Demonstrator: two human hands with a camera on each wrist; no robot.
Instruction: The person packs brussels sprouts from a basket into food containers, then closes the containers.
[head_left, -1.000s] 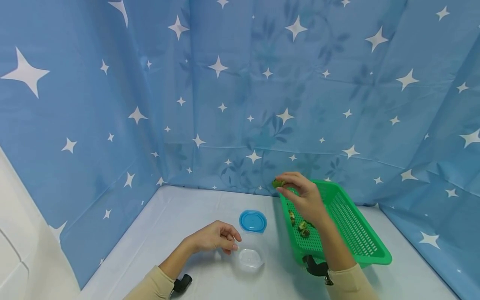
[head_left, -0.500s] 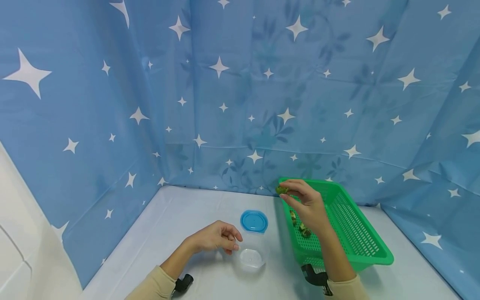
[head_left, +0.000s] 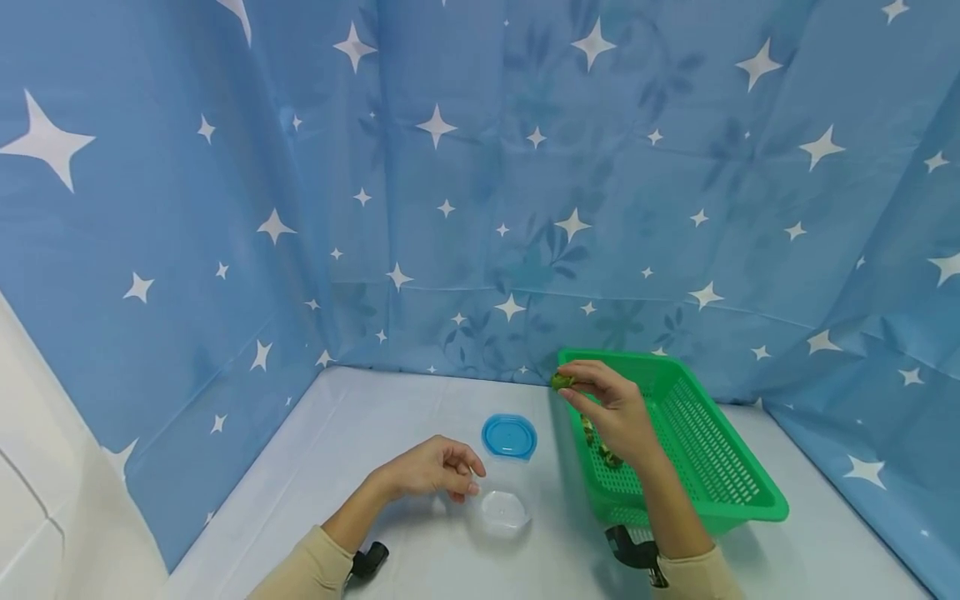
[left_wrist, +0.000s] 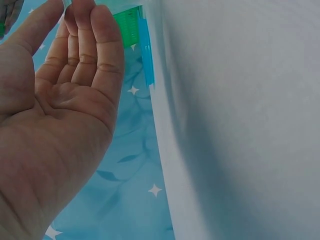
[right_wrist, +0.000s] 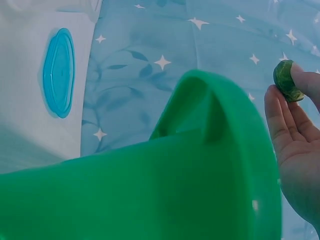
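Note:
My right hand [head_left: 611, 408] pinches a small green Brussels sprout [right_wrist: 286, 81] between thumb and fingertips, above the left rim of a green plastic basket [head_left: 731, 454]. Inside the basket lie more sprouts [head_left: 610, 457], browned and yellow-green, partly hidden by the right hand and forearm. A small clear plastic container [head_left: 502, 510] stands uncovered on the table. At its left side, my left hand [head_left: 433, 468] holds the rim between thumb and fingers; in the left wrist view, the fingertips are cut off at the top. A blue lid [head_left: 510, 436] lies flat behind the container.
The table has a white cover [head_left: 405, 400]. Blue curtains with white stars [head_left: 465, 200] hang behind and beside it. In the right wrist view, the basket's raised handle [right_wrist: 210, 95] blocks much of the scene.
The right hand has come slightly down and to the right, nearer the basket, with the sprout still in its fingertips. The left hand and the clear container keep their places; the head view tilts slightly.

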